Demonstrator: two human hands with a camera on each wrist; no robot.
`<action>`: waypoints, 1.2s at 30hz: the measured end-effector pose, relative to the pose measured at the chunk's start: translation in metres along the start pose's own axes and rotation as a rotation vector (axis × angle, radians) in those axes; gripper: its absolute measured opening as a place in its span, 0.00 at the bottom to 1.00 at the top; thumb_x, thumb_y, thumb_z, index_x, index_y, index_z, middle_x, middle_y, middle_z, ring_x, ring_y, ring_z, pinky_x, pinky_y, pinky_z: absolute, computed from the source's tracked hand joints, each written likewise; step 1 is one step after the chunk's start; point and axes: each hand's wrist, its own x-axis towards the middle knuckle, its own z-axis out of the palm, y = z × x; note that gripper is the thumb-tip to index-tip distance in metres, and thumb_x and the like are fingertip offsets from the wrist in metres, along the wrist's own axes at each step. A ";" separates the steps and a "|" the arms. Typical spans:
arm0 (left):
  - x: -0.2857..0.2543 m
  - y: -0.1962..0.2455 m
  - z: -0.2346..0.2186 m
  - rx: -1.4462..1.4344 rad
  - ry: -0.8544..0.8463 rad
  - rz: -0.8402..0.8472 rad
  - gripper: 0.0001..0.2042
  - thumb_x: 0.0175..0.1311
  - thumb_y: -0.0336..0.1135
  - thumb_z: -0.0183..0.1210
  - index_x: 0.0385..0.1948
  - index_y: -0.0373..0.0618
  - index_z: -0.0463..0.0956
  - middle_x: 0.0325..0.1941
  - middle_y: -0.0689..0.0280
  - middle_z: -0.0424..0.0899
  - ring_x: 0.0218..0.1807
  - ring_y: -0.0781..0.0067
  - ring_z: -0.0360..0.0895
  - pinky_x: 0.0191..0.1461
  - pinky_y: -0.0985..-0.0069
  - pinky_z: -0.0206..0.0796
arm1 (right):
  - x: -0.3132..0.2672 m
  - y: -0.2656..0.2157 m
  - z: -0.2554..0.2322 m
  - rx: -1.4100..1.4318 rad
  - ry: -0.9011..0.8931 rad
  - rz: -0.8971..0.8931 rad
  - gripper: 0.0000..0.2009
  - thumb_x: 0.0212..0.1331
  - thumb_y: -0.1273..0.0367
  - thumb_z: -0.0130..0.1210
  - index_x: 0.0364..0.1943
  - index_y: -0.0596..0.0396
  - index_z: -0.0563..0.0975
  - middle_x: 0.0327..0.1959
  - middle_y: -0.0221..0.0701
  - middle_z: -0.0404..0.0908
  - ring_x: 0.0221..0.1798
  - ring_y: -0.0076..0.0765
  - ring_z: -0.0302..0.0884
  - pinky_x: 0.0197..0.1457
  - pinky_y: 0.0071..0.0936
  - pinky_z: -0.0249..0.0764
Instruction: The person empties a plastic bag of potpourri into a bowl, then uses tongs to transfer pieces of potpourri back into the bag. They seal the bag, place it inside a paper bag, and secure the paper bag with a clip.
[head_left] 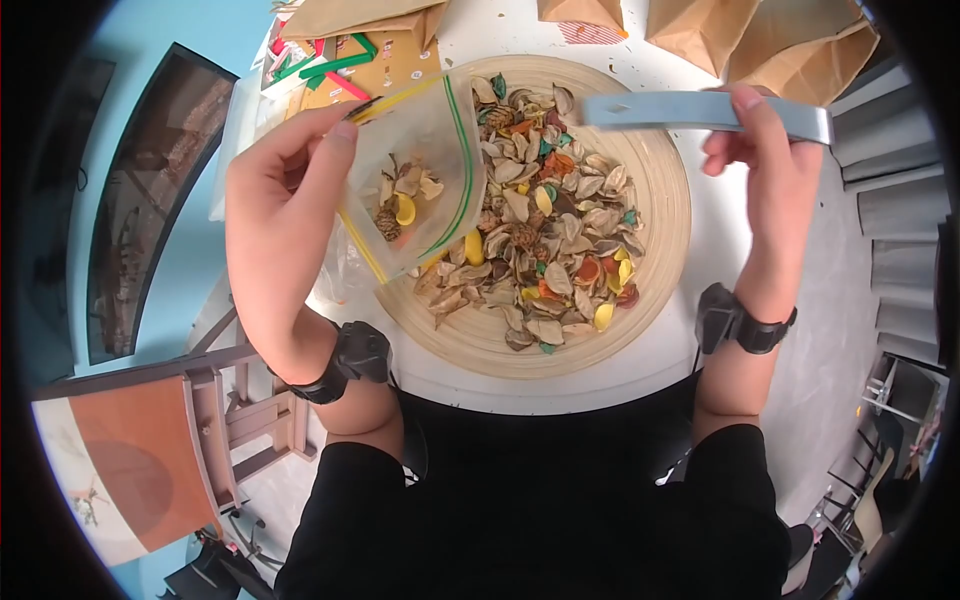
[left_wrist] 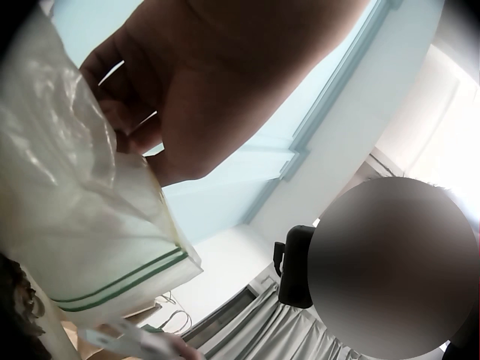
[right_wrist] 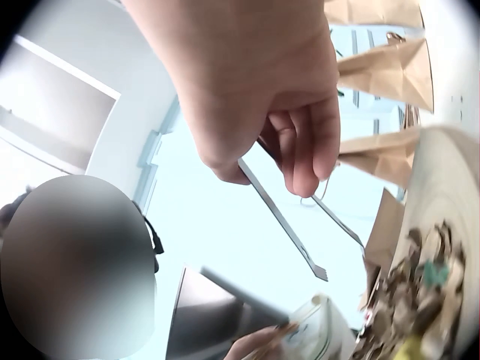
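My left hand (head_left: 285, 195) pinches the edge of a clear zip bag (head_left: 425, 125) between thumb and fingers. The bag has a green zip line and yellow edging, and a small pinecone (head_left: 388, 222) and dried petals lie inside it. It tilts over the left part of a round wooden plate (head_left: 668, 230) heaped with potpourri (head_left: 545, 230). Metal tongs (head_left: 660, 110) are held in my right hand (head_left: 775, 165), above the plate's right side and pointing left. In the right wrist view the tongs' arms (right_wrist: 289, 225) stand apart with nothing between their tips.
Brown paper bags (head_left: 700, 35) stand along the table's far edge. At the back left lie green and red clips (head_left: 340, 68) on a brown sheet. A crumpled clear plastic piece (head_left: 340, 265) sits left of the plate. Lower left is a wooden chair (head_left: 240, 430).
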 end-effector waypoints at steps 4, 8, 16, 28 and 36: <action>0.002 0.000 -0.004 -0.017 0.020 -0.001 0.11 0.65 0.30 0.59 0.43 0.31 0.81 0.26 0.76 0.76 0.29 0.91 0.66 0.32 0.88 0.57 | 0.012 -0.001 -0.018 -0.215 0.017 0.151 0.18 0.59 0.59 0.58 0.34 0.65 0.79 0.16 0.32 0.76 0.15 0.24 0.71 0.21 0.19 0.67; 0.002 -0.001 -0.002 -0.021 0.008 0.005 0.11 0.65 0.31 0.59 0.42 0.31 0.81 0.27 0.75 0.77 0.30 0.91 0.67 0.33 0.88 0.58 | 0.012 0.005 -0.011 -0.192 -0.179 0.329 0.17 0.61 0.58 0.56 0.32 0.63 0.79 0.16 0.31 0.77 0.15 0.24 0.73 0.20 0.18 0.69; 0.001 -0.001 0.000 -0.030 -0.033 -0.009 0.11 0.65 0.31 0.59 0.43 0.31 0.80 0.24 0.78 0.72 0.27 0.91 0.64 0.30 0.88 0.55 | -0.003 0.010 0.019 0.007 -0.367 0.285 0.13 0.62 0.66 0.57 0.38 0.66 0.81 0.22 0.36 0.82 0.21 0.30 0.81 0.26 0.22 0.78; 0.002 -0.003 0.004 -0.002 -0.052 -0.007 0.11 0.66 0.30 0.58 0.43 0.30 0.80 0.23 0.78 0.70 0.26 0.92 0.61 0.28 0.87 0.52 | -0.037 -0.017 0.058 0.267 -0.293 -0.113 0.12 0.65 0.68 0.55 0.42 0.66 0.81 0.32 0.38 0.84 0.30 0.31 0.84 0.34 0.23 0.81; 0.006 -0.014 -0.024 -0.032 0.134 0.061 0.11 0.66 0.33 0.59 0.42 0.34 0.82 0.26 0.74 0.78 0.26 0.91 0.66 0.27 0.87 0.55 | -0.029 -0.003 0.037 0.124 -0.294 -0.173 0.09 0.59 0.72 0.60 0.42 0.61 0.82 0.37 0.32 0.85 0.31 0.24 0.81 0.37 0.19 0.76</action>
